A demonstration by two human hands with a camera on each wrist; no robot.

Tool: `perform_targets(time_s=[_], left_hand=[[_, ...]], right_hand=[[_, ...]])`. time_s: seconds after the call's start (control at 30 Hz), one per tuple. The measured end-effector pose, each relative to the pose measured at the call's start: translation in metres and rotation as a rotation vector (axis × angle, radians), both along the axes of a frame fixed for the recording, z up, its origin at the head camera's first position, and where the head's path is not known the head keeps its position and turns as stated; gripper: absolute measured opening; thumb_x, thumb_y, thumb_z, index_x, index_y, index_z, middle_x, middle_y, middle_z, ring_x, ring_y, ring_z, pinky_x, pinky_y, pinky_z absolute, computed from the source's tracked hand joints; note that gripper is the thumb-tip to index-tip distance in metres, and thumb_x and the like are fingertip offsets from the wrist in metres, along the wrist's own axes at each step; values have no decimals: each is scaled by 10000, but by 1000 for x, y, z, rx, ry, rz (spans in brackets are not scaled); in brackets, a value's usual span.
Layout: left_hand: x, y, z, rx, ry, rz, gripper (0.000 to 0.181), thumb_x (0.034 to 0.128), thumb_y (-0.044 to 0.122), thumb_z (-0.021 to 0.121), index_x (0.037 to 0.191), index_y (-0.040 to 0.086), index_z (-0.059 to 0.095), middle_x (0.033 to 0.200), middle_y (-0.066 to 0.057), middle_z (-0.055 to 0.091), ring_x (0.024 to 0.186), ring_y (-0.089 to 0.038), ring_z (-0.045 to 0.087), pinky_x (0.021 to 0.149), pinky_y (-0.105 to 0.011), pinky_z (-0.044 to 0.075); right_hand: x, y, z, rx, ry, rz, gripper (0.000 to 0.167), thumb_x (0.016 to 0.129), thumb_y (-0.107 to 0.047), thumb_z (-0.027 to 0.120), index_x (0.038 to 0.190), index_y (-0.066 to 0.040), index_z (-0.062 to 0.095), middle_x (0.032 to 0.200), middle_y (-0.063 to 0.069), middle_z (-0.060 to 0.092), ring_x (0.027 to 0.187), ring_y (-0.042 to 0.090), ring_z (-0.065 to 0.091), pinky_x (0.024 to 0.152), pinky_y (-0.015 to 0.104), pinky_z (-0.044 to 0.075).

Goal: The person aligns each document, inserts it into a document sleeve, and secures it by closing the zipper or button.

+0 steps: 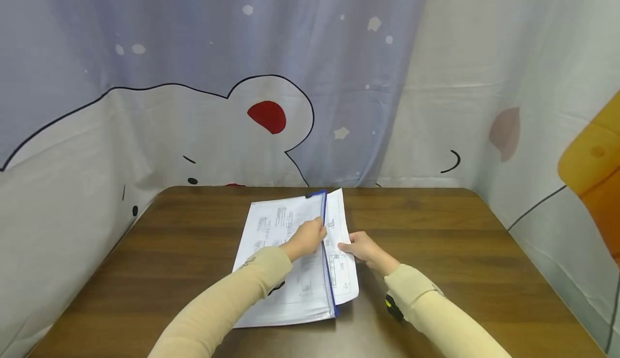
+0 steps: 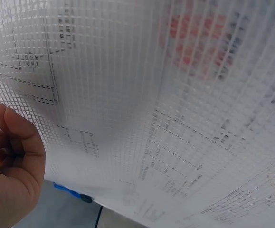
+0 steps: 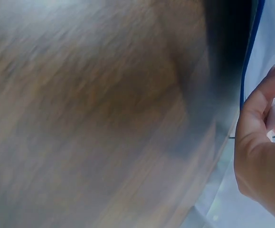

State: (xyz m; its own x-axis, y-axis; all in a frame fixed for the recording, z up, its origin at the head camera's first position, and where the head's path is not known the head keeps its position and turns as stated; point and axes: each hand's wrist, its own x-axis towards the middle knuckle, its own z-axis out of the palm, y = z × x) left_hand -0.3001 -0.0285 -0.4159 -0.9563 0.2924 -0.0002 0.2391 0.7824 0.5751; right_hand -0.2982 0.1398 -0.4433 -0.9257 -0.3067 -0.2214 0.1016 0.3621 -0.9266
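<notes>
A clear mesh zip pouch [image 1: 276, 234] with a blue zipper edge is held tilted over the table, and printed drawings show through it. My left hand [image 1: 307, 237] grips the pouch by its blue-edged opening; in the left wrist view the curled fingers of that left hand [image 2: 16, 156] are at the mesh's side. Sticking out of the opening on the right is a white paper sheet [image 1: 340, 266] with line drawings. My right hand [image 1: 367, 250] pinches its outer edge between thumb and fingers, as the right hand [image 3: 263, 128] also shows in the right wrist view.
The brown wooden table [image 1: 426, 223] extends on both sides of the pouch. Behind it hangs a printed curtain [image 1: 194, 126] that reaches around the left and right sides. A black and yellow wrist device [image 1: 394, 307] sits under the right sleeve.
</notes>
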Motion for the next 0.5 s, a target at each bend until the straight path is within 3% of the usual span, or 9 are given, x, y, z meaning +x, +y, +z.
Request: perform_targets(time_s=[0.17, 0.3, 0.4, 0.5], left_hand=[[0, 3, -1, -8, 37, -9, 151, 975, 101, 406, 915, 6, 508, 649, -33, 458, 528, -121, 440, 473, -201, 374], [1, 7, 0, -8, 44, -25, 157, 979, 110, 410, 903, 9, 503, 650, -29, 453, 541, -132, 448, 480, -204, 370], [2, 8, 1, -10, 48, -34, 157, 980, 115, 414, 907, 8, 502, 656, -28, 446, 563, -142, 447, 497, -211, 371], [2, 8, 1, -18, 57, -27, 155, 979, 121, 417, 909, 12, 501, 657, -31, 435, 575, -153, 440, 506, -221, 367]], right_hand=[[-1, -11, -2, 25, 12, 18, 224, 920, -40, 541, 1004, 163, 587, 765, 131, 695, 580, 77, 613, 551, 215, 537], [-11, -17, -18, 16, 17, 35, 201, 900, -66, 579, 964, 122, 616, 783, 167, 693, 608, 121, 641, 574, 262, 558], [-23, -16, -38, -61, 43, 83, 154, 885, -96, 610, 880, 55, 640, 729, 114, 687, 603, 125, 645, 558, 261, 553], [-21, -18, -35, -70, 33, 85, 165, 883, -93, 600, 873, 68, 631, 684, 71, 669, 571, 99, 617, 540, 245, 542]])
